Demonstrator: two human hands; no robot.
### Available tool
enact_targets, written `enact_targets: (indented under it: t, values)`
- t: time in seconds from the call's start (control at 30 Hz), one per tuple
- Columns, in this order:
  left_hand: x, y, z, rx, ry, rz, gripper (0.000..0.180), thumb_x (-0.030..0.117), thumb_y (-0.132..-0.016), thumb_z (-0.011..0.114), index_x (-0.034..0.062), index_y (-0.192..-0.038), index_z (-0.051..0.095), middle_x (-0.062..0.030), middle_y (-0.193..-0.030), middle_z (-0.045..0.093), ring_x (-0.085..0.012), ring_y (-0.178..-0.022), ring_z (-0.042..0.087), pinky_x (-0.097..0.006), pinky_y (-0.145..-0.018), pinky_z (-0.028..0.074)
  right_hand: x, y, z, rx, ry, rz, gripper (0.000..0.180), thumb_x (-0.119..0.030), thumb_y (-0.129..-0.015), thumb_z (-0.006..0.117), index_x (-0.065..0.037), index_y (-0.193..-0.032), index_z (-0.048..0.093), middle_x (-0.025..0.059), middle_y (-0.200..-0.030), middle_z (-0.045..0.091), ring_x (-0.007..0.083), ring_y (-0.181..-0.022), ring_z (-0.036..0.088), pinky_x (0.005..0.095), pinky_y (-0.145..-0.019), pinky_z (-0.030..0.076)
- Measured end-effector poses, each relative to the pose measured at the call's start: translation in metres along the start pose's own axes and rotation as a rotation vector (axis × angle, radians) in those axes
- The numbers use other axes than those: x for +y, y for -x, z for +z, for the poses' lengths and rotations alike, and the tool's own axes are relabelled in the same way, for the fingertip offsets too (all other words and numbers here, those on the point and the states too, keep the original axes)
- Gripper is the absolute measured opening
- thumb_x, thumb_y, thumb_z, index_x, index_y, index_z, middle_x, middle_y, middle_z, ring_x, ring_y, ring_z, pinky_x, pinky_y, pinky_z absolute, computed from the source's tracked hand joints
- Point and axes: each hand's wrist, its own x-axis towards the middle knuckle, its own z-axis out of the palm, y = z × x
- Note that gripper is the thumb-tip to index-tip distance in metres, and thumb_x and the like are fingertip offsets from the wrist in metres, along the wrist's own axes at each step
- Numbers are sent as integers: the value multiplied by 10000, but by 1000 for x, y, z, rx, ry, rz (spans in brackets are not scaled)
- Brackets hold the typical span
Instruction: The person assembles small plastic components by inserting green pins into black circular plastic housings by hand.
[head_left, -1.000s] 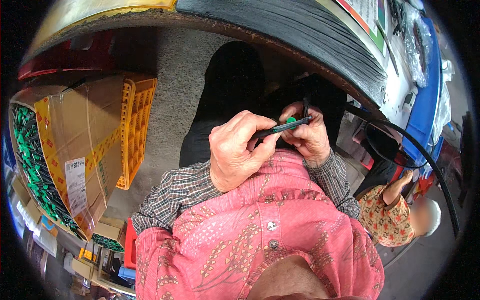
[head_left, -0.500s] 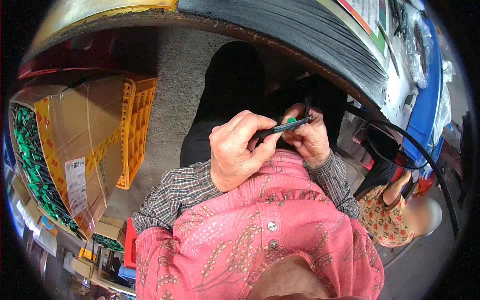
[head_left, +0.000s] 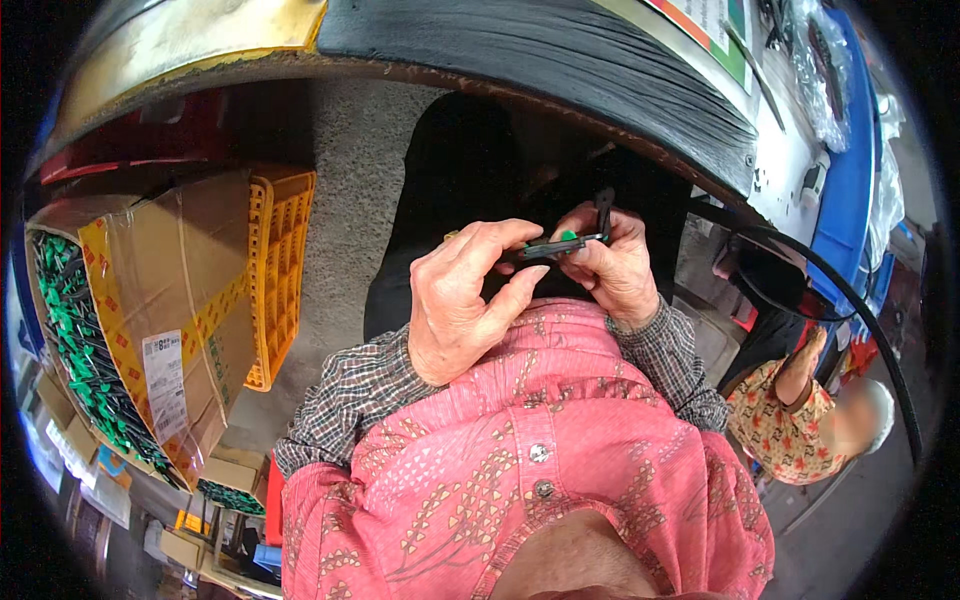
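Observation:
In front of my belly, my left hand (head_left: 465, 295) pinches one end of a slim black part with a small green piece (head_left: 553, 247) between thumb and fingers. The fingers of my right hand (head_left: 617, 268) are closed round its other end, beside the green piece. Another black section (head_left: 604, 205) sticks up from the right-hand fingers. Whether it is joined to the slim part cannot be made out. The part's exact kind is unclear. Both hands are above my lap, below the edge of the black-covered table (head_left: 520, 45).
At left stands a cardboard box (head_left: 150, 300) packed with similar black and green pieces, beside a yellow plastic crate (head_left: 280, 280). A black cable (head_left: 850, 290) curves down on the right. Behind it a person in a patterned shirt (head_left: 780, 420) sits near a blue tray (head_left: 845, 220).
The black part has turned from a tilt to nearly level. The section above my right fingers now stands out more. Both hands keep their hold, and the whole view has shifted slightly.

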Motion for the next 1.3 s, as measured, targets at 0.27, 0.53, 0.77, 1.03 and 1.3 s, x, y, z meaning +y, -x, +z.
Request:
enact_targets:
  t: [0.27,0.53,0.77,1.03,1.3]
  values:
    - [9,-5,4,-61,-80,43,293,-17,-752,665,11,-1041,629,-105,-905,650,-189,-779,633,-285,-713,500,-14,5,4,-34,243,-4,170,-93,-785,733,-23,-927,671,-34,-694,595,15,-563,476,170,-482,365]
    - [3,-4,9,-139,-32,64,233,-30,-825,590,11,-1049,638,-88,-853,646,-103,-611,600,-221,-543,467,-19,8,6,-121,341,-49,240,-75,-806,707,2,-1023,638,-15,-843,629,27,-746,543,190,-655,455]
    - [10,2,7,-143,112,-181,167,10,-890,561,-19,-1047,612,-61,-744,639,-64,-541,560,-192,-502,445,-28,13,6,-80,180,78,310,-81,-846,664,2,-1120,546,22,-840,619,44,-673,550,186,-580,468]
    - [7,10,4,-151,218,-232,197,9,-874,602,-24,-1068,593,-25,-741,617,-36,-530,515,-184,-474,403,-21,17,-1,-64,349,-70,195,-75,-849,659,14,-1019,623,19,-819,611,77,-687,566,197,-609,464]
    - [16,15,8,-84,144,-129,170,-1,-839,650,-14,-1009,644,4,-732,601,-17,-521,478,-180,-449,372,-30,21,-5,-80,822,-520,174,-82,-806,697,-6,-962,678,60,-825,629,113,-719,580,233,-651,464]
